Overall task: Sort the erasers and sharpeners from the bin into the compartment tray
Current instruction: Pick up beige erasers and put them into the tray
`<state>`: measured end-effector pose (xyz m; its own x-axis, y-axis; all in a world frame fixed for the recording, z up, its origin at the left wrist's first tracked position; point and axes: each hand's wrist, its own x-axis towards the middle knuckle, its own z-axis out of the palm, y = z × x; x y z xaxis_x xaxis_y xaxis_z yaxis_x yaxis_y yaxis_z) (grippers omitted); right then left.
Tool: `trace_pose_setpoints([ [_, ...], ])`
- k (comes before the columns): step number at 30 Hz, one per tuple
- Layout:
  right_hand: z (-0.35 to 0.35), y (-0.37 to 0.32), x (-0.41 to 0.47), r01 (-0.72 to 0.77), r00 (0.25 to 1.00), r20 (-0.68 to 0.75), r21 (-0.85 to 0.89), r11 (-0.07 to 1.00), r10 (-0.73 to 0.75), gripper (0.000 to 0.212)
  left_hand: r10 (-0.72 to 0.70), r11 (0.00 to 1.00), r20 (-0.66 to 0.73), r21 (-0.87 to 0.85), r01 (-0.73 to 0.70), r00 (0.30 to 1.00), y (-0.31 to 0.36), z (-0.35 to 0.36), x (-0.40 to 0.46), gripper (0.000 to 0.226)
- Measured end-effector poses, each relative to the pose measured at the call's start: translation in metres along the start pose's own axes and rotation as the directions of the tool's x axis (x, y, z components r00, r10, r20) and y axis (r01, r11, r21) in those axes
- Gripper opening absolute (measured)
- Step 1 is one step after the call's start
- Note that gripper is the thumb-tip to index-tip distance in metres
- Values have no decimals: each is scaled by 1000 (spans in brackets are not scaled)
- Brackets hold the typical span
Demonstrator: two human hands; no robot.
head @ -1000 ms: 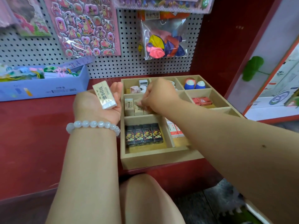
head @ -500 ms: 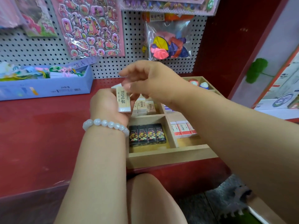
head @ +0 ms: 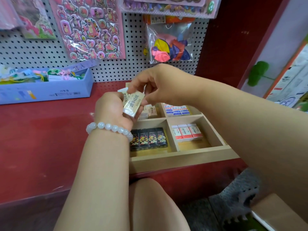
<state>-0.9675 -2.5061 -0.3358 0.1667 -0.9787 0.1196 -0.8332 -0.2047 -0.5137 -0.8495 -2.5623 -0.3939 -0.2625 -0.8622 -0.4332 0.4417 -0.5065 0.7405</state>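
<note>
Both the left hand (head: 113, 110) and right hand (head: 160, 87) grip cream erasers (head: 133, 104) above the compartment tray (head: 183, 157). Near compartments hold black erasers (head: 148, 138) and white erasers (head: 186, 132).

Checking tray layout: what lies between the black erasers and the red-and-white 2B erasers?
In the head view, a wooden divider wall of the tray separates black erasers from 2B erasers.

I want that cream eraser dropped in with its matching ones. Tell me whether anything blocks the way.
Only the hands themselves: the left hand holding the eraser hangs over the matching erasers, partly hiding that compartment. Nothing else visible blocks it.
</note>
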Motion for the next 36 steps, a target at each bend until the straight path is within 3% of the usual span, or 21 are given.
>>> trace_pose_setpoints([
  [3,-3,6,-2,-53,996,-71,-47,997,50,26,25,997,66,-69,-21,998,0,-1,-5,20],
  [7,-5,19,-3,-188,970,-185,-150,971,160,24,100,994,27,37,-100,995,0,-2,0,18],
  [12,10,28,4,-381,912,-297,-352,855,285,25,114,989,71,88,-120,991,-4,-3,4,13],
  [16,33,34,16,-399,912,-290,-472,786,289,26,124,986,93,101,-133,988,-4,-3,5,17],
  [22,52,52,28,-464,886,-212,-446,765,414,29,151,983,95,89,-160,984,-5,-5,12,7],
  [27,38,48,14,-398,914,-109,-426,812,391,25,164,984,88,63,-169,983,-4,-4,9,1],
  [32,15,28,-9,-210,931,-321,-89,974,172,46,203,970,126,106,-217,971,-4,0,-2,8],
  [36,14,26,-17,-87,943,-327,-87,992,54,59,222,931,205,247,-270,953,-9,4,-7,10],
])
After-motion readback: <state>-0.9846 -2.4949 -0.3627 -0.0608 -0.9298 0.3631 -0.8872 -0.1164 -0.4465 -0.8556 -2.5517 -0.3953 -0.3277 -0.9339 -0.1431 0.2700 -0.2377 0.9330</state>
